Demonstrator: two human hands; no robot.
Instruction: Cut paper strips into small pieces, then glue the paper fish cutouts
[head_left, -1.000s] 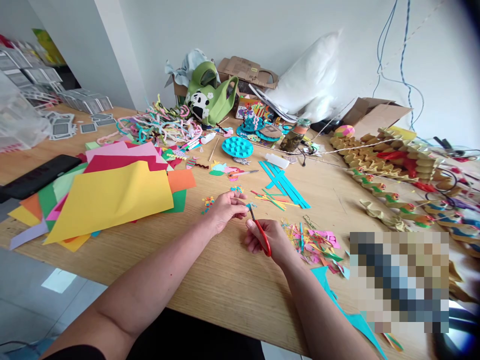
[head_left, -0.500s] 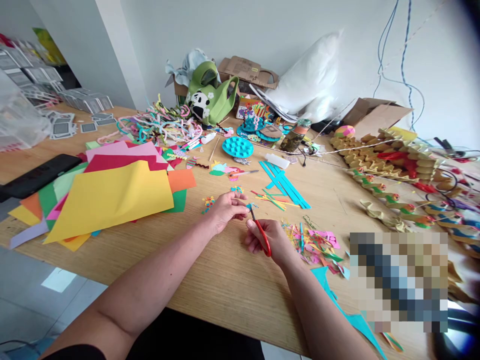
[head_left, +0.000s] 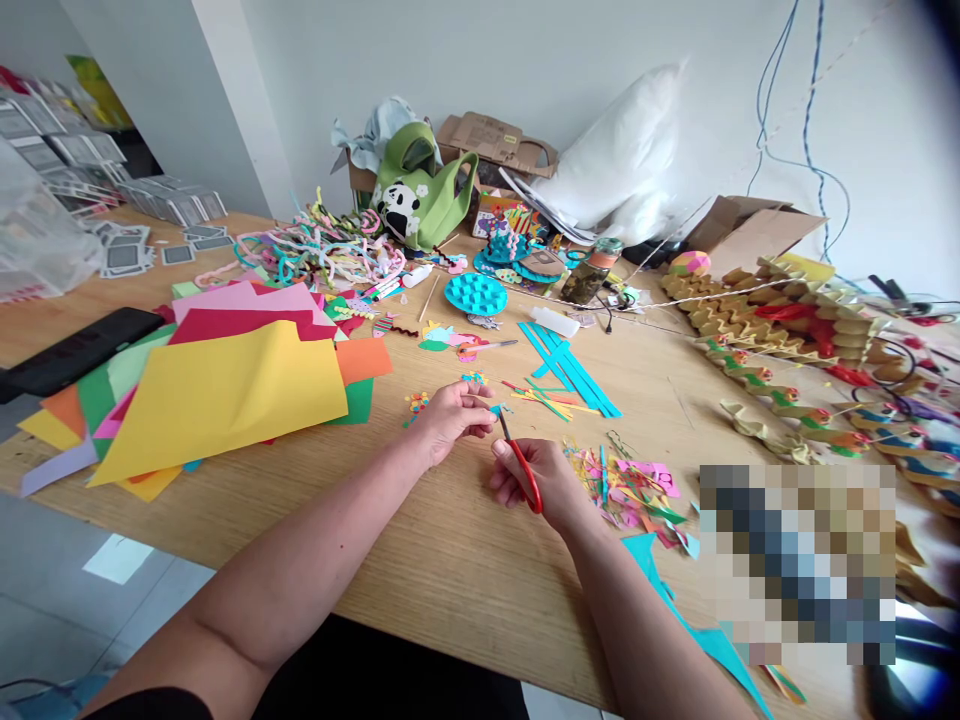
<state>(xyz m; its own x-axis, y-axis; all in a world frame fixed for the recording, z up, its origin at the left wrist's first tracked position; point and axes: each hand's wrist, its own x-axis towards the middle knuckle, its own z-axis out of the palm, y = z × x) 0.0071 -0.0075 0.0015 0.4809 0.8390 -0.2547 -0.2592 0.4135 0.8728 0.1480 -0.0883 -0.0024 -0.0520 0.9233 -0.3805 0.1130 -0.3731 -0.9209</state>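
Note:
My right hand (head_left: 541, 478) is closed around the red handles of a pair of scissors (head_left: 531, 482), whose blades point up and left toward my other hand. Between the fingertips of my left hand (head_left: 459, 422) is a small piece of blue paper (head_left: 496, 410), right at the scissor tips. Just beyond my left hand lie tiny blue paper bits (head_left: 473, 378). A small heap of yellow, orange and blue paper dots (head_left: 417, 405) sits to its left. Several thin coloured paper strips (head_left: 551, 398) lie past the scissors.
Sheets of coloured paper (head_left: 232, 400) are piled at the left beside a black case (head_left: 82, 345). Paper scraps (head_left: 626, 490) lie right of my right hand. Blue strips (head_left: 574, 370), a glass jar (head_left: 592, 272) and a green panda bag (head_left: 424, 195) are farther back. Egg-carton strips (head_left: 780, 370) cover the right side.
Both hands stay almost in the same place. The blue piece at the scissor tips looks slightly different in shape; little else has moved.

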